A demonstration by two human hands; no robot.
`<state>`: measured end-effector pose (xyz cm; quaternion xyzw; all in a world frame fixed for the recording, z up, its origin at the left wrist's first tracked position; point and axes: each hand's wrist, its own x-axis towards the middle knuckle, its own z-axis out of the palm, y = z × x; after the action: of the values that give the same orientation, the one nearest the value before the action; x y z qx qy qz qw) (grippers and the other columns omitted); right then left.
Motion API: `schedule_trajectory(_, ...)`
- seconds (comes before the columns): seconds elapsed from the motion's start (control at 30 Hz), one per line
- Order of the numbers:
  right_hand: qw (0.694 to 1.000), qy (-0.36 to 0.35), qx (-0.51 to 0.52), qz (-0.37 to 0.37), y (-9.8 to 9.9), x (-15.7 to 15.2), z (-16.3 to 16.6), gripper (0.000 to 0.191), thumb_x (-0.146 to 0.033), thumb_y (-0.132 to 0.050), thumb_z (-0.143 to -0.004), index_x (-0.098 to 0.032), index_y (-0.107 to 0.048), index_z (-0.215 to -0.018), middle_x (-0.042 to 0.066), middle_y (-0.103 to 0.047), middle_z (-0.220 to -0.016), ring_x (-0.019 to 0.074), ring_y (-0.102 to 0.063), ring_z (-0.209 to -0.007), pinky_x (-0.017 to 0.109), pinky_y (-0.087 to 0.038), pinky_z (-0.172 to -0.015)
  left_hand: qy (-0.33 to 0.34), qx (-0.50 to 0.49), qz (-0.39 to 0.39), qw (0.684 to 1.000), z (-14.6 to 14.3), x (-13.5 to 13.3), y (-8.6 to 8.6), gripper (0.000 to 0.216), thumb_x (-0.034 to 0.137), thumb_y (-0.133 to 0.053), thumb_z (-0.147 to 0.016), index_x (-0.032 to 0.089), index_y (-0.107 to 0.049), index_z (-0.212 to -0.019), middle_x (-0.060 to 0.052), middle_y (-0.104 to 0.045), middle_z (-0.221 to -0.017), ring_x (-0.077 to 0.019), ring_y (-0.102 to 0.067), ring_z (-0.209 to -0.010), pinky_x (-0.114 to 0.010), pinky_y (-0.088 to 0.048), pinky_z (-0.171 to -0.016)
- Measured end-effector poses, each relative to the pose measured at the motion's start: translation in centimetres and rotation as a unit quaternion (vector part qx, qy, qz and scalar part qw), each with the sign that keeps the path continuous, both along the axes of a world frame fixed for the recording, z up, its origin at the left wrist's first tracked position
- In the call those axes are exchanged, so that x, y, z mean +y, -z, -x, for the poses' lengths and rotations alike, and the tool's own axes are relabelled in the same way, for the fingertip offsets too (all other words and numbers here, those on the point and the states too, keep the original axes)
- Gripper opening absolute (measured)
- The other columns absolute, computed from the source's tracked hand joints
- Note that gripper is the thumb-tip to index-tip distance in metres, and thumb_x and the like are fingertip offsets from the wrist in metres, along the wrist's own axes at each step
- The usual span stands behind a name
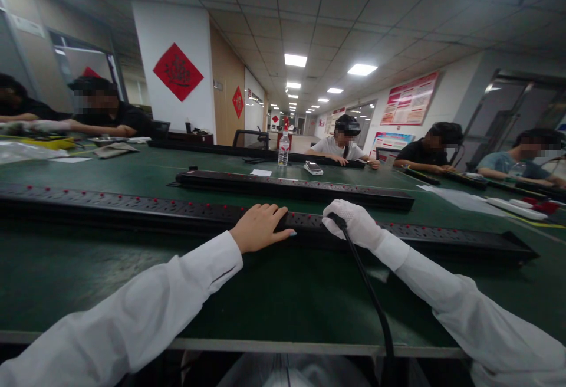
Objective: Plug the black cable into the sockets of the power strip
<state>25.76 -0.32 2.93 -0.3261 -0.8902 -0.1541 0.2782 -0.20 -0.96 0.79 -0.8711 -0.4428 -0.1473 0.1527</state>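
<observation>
A long black power strip (154, 206) with a row of sockets and red dots lies across the table before me. My left hand (260, 226), bare, rests over the strip with its fingers stretched out and the thumb along the near edge. To the right, my right hand (354, 222) in a white dotted glove is closed around a black plug (338, 220) at the strip's top. From that plug a thick black cable (369, 287) runs down over the table's front edge. Whether the plug sits in a socket is hidden by the glove.
Behind lies a second, shorter black power strip (300, 187). Farther back stand a water bottle (283, 150) and a small white device (313, 167). White paper (462, 199) lies at right. Several people sit around the green table (283, 310), one person (342, 142) directly opposite.
</observation>
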Motion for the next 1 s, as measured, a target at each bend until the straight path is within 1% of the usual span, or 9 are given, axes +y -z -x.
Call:
schedule_trajectory(0.3, 1.0, 0.015, -0.012, -0.004, -0.16, -0.23, 0.1, 0.013, -0.029, -0.045, -0.08, -0.02, -0.055, -0.083, 0.003, -0.058, -0.079, 0.0128, -0.053, -0.073, 0.025, -0.041, -0.069, 0.004, 0.0, -0.004, 1.0, 0.04, 0.01, 0.04, 0.065, 0.065, -0.022, -0.081, 0.018, -0.043, -0.121, -0.01, -0.058, -0.102, -0.0225, -0.055, -0.091, -0.034, -0.039, -0.079)
schedule_trajectory(0.57, 1.0, 0.011, -0.008, -0.005, -0.18, -0.31, 0.1, 0.014, -0.029, -0.046, -0.079, -0.021, -0.056, -0.084, 0.003, -0.059, -0.079, 0.0127, -0.053, -0.073, 0.025, -0.042, -0.069, -0.003, 0.002, 0.009, 1.0, -0.01, -0.07, -0.11, 0.066, 0.065, -0.022, -0.081, 0.017, -0.044, -0.121, -0.011, -0.058, -0.104, -0.0228, -0.055, -0.092, -0.035, -0.039, -0.079)
schedule_trajectory(0.8, 1.0, 0.022, -0.015, -0.007, -0.14, -0.3, 0.1, 0.015, -0.03, -0.045, -0.08, -0.021, -0.055, -0.084, 0.003, -0.058, -0.081, 0.0132, -0.053, -0.074, 0.026, -0.042, -0.07, 0.001, -0.001, 0.004, 1.0, 0.0, -0.05, -0.05, 0.066, 0.065, -0.022, -0.081, 0.017, -0.044, -0.121, -0.011, -0.058, -0.103, -0.0234, -0.054, -0.092, -0.035, -0.038, -0.08)
schedule_trajectory(1.0, 1.0, 0.019, -0.014, -0.004, -0.14, -0.31, 0.07, 0.015, -0.03, -0.045, -0.081, -0.021, -0.056, -0.084, 0.003, -0.058, -0.08, 0.013, -0.053, -0.074, 0.026, -0.042, -0.069, 0.001, 0.0, 0.006, 1.0, 0.02, -0.01, -0.08, 0.067, 0.066, -0.021, -0.08, 0.017, -0.043, -0.121, -0.011, -0.058, -0.103, -0.0233, -0.055, -0.091, -0.035, -0.039, -0.079)
